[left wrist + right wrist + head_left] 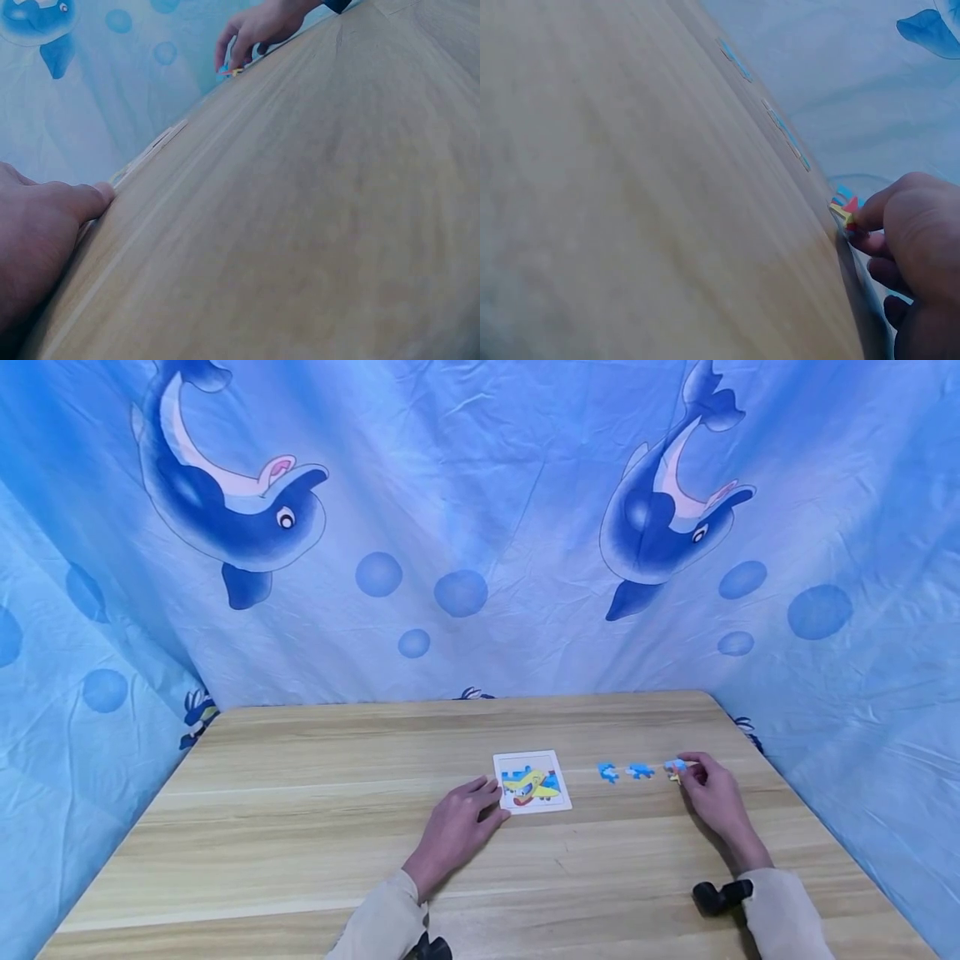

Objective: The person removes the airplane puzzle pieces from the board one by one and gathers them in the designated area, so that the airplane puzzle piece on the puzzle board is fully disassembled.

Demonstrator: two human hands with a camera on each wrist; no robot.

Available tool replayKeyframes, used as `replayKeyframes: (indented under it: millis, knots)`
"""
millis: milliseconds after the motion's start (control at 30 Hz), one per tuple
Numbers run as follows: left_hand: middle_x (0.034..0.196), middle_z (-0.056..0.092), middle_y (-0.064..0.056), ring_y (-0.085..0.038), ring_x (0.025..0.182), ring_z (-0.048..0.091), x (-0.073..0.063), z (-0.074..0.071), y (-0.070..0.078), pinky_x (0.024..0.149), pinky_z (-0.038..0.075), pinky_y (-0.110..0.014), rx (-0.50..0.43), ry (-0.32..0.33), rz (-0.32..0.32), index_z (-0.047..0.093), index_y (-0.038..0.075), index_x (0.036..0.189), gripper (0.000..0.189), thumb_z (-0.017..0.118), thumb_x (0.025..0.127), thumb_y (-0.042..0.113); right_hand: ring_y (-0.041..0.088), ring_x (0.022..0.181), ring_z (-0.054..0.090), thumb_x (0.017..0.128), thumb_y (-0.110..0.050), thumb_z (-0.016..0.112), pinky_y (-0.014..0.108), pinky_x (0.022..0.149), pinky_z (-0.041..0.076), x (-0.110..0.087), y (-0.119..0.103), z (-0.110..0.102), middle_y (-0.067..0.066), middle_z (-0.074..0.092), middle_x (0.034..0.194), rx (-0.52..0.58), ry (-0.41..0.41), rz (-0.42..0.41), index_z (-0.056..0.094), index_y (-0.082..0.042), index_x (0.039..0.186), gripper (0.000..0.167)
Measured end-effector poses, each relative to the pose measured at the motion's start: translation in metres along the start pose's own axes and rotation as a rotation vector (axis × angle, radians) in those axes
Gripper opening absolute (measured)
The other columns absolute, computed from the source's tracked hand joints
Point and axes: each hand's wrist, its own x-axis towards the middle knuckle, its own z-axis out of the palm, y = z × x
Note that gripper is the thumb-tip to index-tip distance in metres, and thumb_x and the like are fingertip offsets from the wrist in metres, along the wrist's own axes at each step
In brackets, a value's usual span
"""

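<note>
A square jigsaw board [533, 812] with a white border lies flat on the table, showing a yellow airplane on blue. My left hand [459, 828] rests at its left side, fingertips on the edge and thumb by the near left corner; in the left wrist view the thumb [94, 199] reaches out straight along the tabletop. Farther right, my right hand [712, 793] pinches a blue, red and yellow puzzle piece [844, 206] between thumb and forefinger. That piece is tilted up at the table surface. Its far side is partly covered by the fingers.
Two blue puzzle pieces, a left one [607, 772] and a right one [640, 771], lie in a row between the board and my right hand. The wooden table [300, 827] ends at a blue curtain [480, 527] printed with dolphins, which stands behind and on both sides.
</note>
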Motion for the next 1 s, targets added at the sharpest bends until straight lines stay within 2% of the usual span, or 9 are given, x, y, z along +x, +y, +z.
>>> replayKeyframes:
  millis: [133,367,500,700,833,1000]
  knots:
    - [0.131,0.07,-0.01,-0.033,0.125,0.063,-0.001,0.0,0.0,0.101,0.054,-0.049,-0.001,-0.005,-0.009,0.075,0.006,0.125,0.04,0.077,0.095,0.032,0.022,0.075,0.054,0.1,0.001,0.061,0.025,0.06,0.043,0.003,0.001,0.002,0.013,0.063,0.087,-0.062,0.015,-0.022,0.064,0.011,0.122,0.024]
    - [0.131,0.07,-0.01,-0.032,0.125,0.063,0.0,0.001,0.0,0.102,0.053,-0.049,0.003,-0.002,-0.01,0.075,0.006,0.125,0.04,0.078,0.095,0.032,0.028,0.076,0.057,0.101,-0.006,0.065,0.039,0.068,0.04,0.002,-0.005,0.006,0.015,0.064,0.086,-0.125,0.045,-0.006,0.066,0.012,0.119,0.025]
    - [0.131,0.069,-0.01,-0.032,0.125,0.063,0.0,0.001,0.0,0.102,0.053,-0.048,0.006,-0.004,-0.011,0.075,0.006,0.125,0.04,0.077,0.095,0.033,0.036,0.084,0.057,0.102,-0.009,0.064,0.046,0.072,0.039,0.001,-0.006,0.007,0.02,0.065,0.09,-0.152,0.042,0.023,0.066,0.011,0.119,0.027]
    - [0.132,0.069,-0.01,-0.032,0.126,0.063,0.0,0.001,-0.001,0.102,0.053,-0.049,0.003,-0.006,-0.016,0.075,0.006,0.125,0.04,0.077,0.095,0.033,0.05,0.1,0.05,0.103,-0.014,0.062,0.064,0.078,0.038,0.002,-0.004,0.01,0.028,0.064,0.104,-0.174,0.011,0.091,0.065,0.009,0.119,0.028]
    - [0.131,0.069,-0.01,-0.033,0.126,0.063,0.0,0.001,-0.001,0.103,0.053,-0.049,-0.002,-0.001,-0.012,0.075,0.006,0.125,0.04,0.077,0.095,0.032,0.046,0.099,0.051,0.105,-0.014,0.057,0.06,0.08,0.036,0.001,-0.005,0.012,0.026,0.064,0.102,-0.129,0.07,0.107,0.064,0.008,0.122,0.028]
    - [0.132,0.069,-0.01,-0.033,0.126,0.062,0.0,0.001,-0.001,0.103,0.052,-0.049,-0.003,-0.006,-0.013,0.075,0.005,0.125,0.04,0.077,0.095,0.033,0.034,0.09,0.054,0.104,-0.006,0.056,0.042,0.077,0.036,-0.003,-0.013,0.014,0.022,0.061,0.095,-0.042,0.193,0.043,0.065,0.011,0.119,0.024]
